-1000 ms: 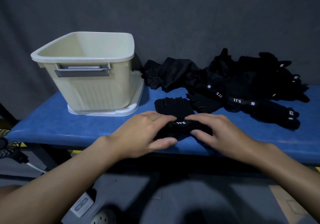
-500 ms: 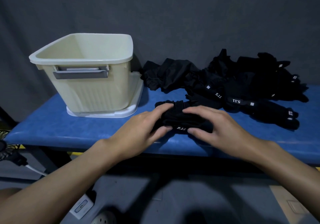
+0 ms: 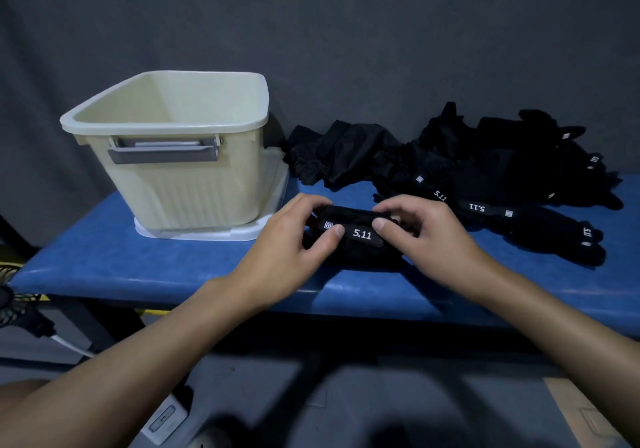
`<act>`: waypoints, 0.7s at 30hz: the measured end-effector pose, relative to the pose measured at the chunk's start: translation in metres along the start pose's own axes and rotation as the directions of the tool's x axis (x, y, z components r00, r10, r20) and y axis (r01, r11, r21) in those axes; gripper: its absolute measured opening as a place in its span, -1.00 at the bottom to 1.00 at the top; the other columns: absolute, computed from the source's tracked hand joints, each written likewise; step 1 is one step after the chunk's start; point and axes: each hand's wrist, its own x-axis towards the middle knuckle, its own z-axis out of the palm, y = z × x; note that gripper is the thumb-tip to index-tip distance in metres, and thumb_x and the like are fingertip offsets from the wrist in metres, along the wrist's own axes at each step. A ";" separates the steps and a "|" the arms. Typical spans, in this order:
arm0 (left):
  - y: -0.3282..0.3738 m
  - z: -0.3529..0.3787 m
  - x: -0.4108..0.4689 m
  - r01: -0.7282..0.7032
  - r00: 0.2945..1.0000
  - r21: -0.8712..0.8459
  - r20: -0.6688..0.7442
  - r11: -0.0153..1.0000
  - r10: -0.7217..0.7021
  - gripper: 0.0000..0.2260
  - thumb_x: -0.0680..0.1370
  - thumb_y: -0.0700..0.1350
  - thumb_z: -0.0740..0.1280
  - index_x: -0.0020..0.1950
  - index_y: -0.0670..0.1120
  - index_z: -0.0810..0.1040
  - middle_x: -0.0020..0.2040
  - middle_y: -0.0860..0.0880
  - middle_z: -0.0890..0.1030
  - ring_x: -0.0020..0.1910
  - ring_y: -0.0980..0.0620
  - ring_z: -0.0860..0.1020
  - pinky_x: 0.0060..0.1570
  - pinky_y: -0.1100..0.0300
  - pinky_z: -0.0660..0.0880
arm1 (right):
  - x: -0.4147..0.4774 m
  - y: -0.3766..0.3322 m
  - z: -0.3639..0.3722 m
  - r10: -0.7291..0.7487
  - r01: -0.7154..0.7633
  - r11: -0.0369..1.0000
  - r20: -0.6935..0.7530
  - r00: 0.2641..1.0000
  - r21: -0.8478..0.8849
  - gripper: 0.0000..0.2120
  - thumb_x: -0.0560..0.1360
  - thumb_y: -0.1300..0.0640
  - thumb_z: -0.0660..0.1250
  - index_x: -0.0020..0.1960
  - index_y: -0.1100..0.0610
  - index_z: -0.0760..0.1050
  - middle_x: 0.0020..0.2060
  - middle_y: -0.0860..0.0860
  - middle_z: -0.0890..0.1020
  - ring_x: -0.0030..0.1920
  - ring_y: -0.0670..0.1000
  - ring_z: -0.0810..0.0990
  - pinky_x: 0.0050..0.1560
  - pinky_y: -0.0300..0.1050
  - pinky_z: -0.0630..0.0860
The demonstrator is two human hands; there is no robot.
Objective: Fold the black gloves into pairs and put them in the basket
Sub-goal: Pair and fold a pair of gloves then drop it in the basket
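Resting on the blue bench (image 3: 104, 257), near its middle, a folded bundle of black gloves (image 3: 360, 245) with a white 5.11 label is held at both ends. The left hand (image 3: 287, 250) curls round its left end, thumb pressed beside the label; the right hand (image 3: 429, 240) clamps the right end likewise. A cream basket (image 3: 166, 125) stands just left, loose gloves (image 3: 485, 170) piled far right.

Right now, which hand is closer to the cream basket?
Left. The left hand grips the folded gloves just beside the basket; the right hand holds their other end, farther away.
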 end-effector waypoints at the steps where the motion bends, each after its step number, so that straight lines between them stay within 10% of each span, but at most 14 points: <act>1: 0.000 0.000 0.001 0.022 1.000 -0.003 -0.003 1.000 -0.022 -0.73 0.57 0.05 0.32 0.22 -0.02 0.52 0.06 0.13 0.55 0.04 0.20 0.51 -0.07 0.43 0.39 | 0.003 0.001 0.001 0.012 -0.012 1.000 -0.004 1.000 -0.003 -0.88 0.53 0.14 0.40 -0.06 -0.09 0.59 -0.22 0.12 0.64 -0.24 -0.11 0.57 -0.16 -0.17 0.52; 6: -0.001 0.002 0.006 0.109 0.994 0.009 -0.024 0.994 -0.109 -0.80 0.58 -0.02 0.36 0.17 -0.03 0.54 0.04 0.09 0.56 0.01 0.16 0.53 -0.05 0.34 0.46 | 0.015 0.009 0.005 0.057 -0.058 0.997 -0.020 0.998 -0.055 -0.95 0.52 0.04 0.40 -0.02 -0.07 0.61 -0.23 0.04 0.66 -0.19 0.06 0.63 -0.07 0.09 0.58; 12: -0.002 0.003 0.009 0.131 0.991 0.073 -0.027 0.989 -0.129 -0.80 0.58 -0.01 0.36 0.14 -0.07 0.55 0.01 0.06 0.53 -0.02 0.15 0.51 -0.05 0.40 0.40 | 0.012 -0.001 0.007 -0.002 0.000 0.979 -0.011 1.000 -0.203 -0.80 0.55 -0.05 0.31 0.06 0.02 0.60 -0.08 -0.12 0.64 -0.06 -0.16 0.59 -0.03 -0.31 0.47; 21: -0.004 0.006 0.014 0.202 0.979 0.138 -0.012 0.970 -0.202 -0.77 0.58 0.04 0.33 0.16 -0.05 0.51 -0.01 0.06 0.50 -0.07 0.17 0.47 -0.12 0.46 0.33 | 0.019 0.002 0.012 0.081 -0.077 0.937 -0.002 0.997 -0.340 -0.68 0.49 -0.10 0.38 0.19 0.01 0.57 -0.02 -0.10 0.65 -0.02 -0.12 0.58 -0.02 -0.33 0.45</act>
